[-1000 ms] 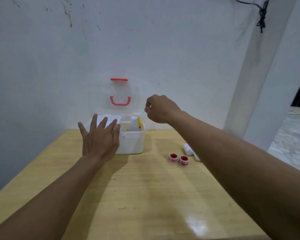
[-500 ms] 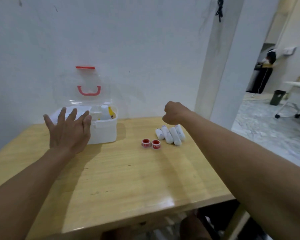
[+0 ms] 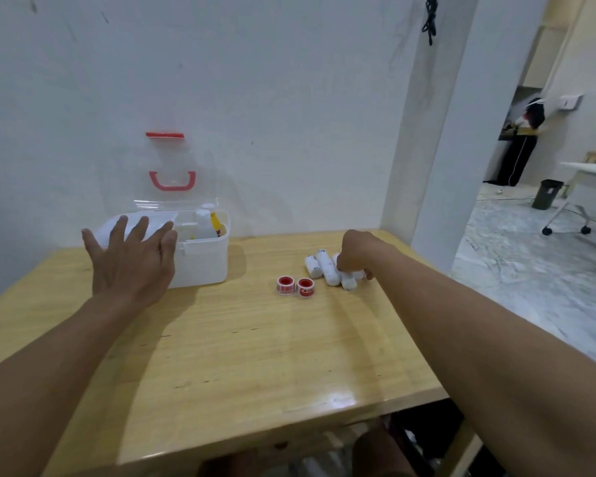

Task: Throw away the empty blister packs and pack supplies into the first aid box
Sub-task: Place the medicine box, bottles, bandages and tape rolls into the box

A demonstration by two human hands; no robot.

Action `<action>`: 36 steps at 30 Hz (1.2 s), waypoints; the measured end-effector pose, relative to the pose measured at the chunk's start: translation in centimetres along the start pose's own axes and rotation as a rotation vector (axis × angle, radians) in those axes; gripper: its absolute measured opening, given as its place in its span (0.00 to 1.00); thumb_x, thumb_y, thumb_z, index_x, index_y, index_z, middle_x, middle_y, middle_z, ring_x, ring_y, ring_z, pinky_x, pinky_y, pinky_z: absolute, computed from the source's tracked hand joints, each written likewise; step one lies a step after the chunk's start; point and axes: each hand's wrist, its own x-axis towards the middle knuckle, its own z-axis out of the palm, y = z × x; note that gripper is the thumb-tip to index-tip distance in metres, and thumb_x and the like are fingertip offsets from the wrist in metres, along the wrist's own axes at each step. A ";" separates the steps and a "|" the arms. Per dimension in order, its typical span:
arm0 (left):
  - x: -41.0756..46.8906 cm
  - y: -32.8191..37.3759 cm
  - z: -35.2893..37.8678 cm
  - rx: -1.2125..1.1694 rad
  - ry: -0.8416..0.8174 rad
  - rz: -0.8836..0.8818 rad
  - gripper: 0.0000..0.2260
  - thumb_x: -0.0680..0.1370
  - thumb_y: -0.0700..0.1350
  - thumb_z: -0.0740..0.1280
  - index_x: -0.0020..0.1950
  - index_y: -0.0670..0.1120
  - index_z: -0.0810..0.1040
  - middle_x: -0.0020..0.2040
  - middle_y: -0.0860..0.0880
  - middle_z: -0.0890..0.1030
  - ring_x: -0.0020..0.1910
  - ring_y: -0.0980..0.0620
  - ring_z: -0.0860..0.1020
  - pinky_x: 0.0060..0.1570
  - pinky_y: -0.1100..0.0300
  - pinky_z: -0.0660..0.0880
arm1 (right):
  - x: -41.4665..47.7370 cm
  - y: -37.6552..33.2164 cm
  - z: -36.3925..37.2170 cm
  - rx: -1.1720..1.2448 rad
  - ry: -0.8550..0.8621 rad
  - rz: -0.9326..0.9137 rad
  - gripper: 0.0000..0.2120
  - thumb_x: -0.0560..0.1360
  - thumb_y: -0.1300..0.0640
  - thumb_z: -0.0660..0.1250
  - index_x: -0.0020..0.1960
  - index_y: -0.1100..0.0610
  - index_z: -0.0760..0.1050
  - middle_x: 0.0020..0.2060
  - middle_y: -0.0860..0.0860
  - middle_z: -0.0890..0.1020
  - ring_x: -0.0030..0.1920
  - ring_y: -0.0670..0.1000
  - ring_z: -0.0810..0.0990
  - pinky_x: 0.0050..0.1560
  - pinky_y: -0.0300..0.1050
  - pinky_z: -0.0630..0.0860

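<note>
White walls back a wooden table [image 3: 241, 356] whose far left holds the first aid box [image 3: 203, 263], clear lid [image 3: 172, 173] upright, bottles [image 3: 209, 225] in its right compartment. Near it the left hand [image 3: 131, 259] hovers flat, fingers spread. To the right, the right hand [image 3: 356, 253] curls its fingers down onto white gauze rolls [image 3: 327, 270]. Two red tape rolls [image 3: 295, 286] sit between box and gauze.

Nothing legible: the red-and-white tape rolls [image 3: 295, 286] and white wrapped bandage rolls [image 3: 326, 270] carry print too blurred to read.
</note>
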 end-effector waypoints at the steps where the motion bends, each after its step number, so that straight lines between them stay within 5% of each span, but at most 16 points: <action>1: 0.0 0.0 0.0 -0.001 -0.001 -0.002 0.30 0.81 0.60 0.36 0.75 0.56 0.66 0.76 0.45 0.66 0.77 0.41 0.57 0.70 0.31 0.43 | 0.1 0.0 0.0 0.012 -0.006 -0.002 0.06 0.72 0.58 0.66 0.41 0.60 0.71 0.36 0.54 0.77 0.38 0.54 0.78 0.49 0.47 0.79; 5: -0.1 0.1 0.0 0.001 -0.011 -0.012 0.29 0.81 0.60 0.37 0.75 0.56 0.66 0.76 0.46 0.66 0.78 0.42 0.56 0.70 0.31 0.42 | 0.7 0.2 0.3 0.032 0.000 -0.024 0.08 0.72 0.56 0.69 0.42 0.59 0.72 0.39 0.54 0.79 0.37 0.53 0.80 0.48 0.48 0.81; 9: -0.1 0.0 0.0 0.004 -0.015 -0.015 0.29 0.81 0.60 0.37 0.76 0.57 0.65 0.76 0.46 0.66 0.78 0.42 0.55 0.70 0.31 0.42 | 1.1 0.7 0.3 0.046 0.059 -0.074 0.06 0.71 0.57 0.68 0.41 0.58 0.73 0.38 0.54 0.79 0.34 0.52 0.78 0.35 0.45 0.76; 16: 0.1 0.0 -0.2 -0.014 -0.029 -0.026 0.28 0.81 0.61 0.37 0.76 0.58 0.64 0.77 0.47 0.65 0.78 0.43 0.55 0.71 0.32 0.41 | 1.0 -2.4 -3.1 0.023 0.274 -0.253 0.10 0.68 0.56 0.68 0.48 0.56 0.78 0.39 0.52 0.81 0.39 0.53 0.80 0.34 0.42 0.73; 22: 0.0 -0.3 -0.6 -0.077 0.013 -0.037 0.26 0.82 0.58 0.41 0.75 0.57 0.66 0.75 0.48 0.68 0.78 0.44 0.57 0.73 0.34 0.45 | -0.7 -8.4 -6.4 0.094 0.345 -0.427 0.16 0.67 0.54 0.68 0.54 0.53 0.81 0.46 0.52 0.84 0.46 0.55 0.82 0.43 0.45 0.77; 29: 0.3 -2.3 -0.6 -0.107 -0.006 -0.103 0.25 0.82 0.57 0.43 0.76 0.56 0.65 0.77 0.47 0.65 0.79 0.46 0.54 0.74 0.36 0.44 | -2.6 -14.7 -7.4 0.179 0.315 -0.603 0.17 0.70 0.54 0.70 0.57 0.54 0.81 0.52 0.53 0.84 0.50 0.54 0.82 0.47 0.47 0.80; 36: 0.2 -3.1 -0.5 -0.131 -0.034 -0.096 0.24 0.82 0.57 0.42 0.77 0.57 0.63 0.78 0.47 0.63 0.79 0.46 0.52 0.74 0.37 0.43 | -4.2 -18.1 -7.4 0.065 0.099 -0.725 0.24 0.67 0.59 0.75 0.63 0.54 0.80 0.50 0.47 0.79 0.49 0.53 0.82 0.34 0.40 0.75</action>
